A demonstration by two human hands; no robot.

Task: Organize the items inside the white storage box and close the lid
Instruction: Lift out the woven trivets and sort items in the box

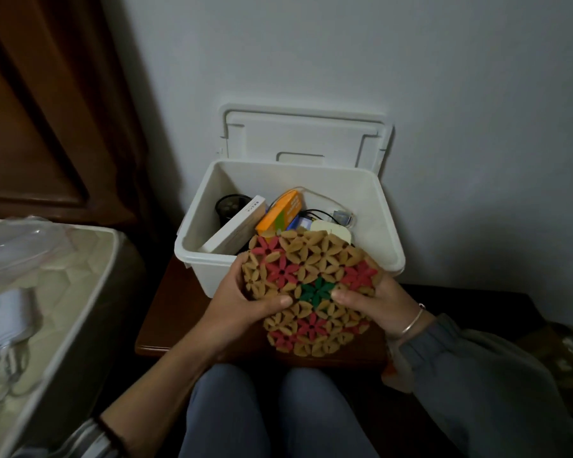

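Head view: left hand (245, 304) and right hand (374, 302) grip flower-patterned mat (306, 292), thumbs pressed on top, above white storage box's (371, 219) near rim; lid (306, 137) apparently leans against wall.

This looks like a home bedroom. A quilted mattress (63, 292) lies at left, with a dark wood panel (40, 110) behind it. A small wooden counter (166, 312) carrying a box (219, 276) of household oddments stands against a plain painted wall (344, 61).
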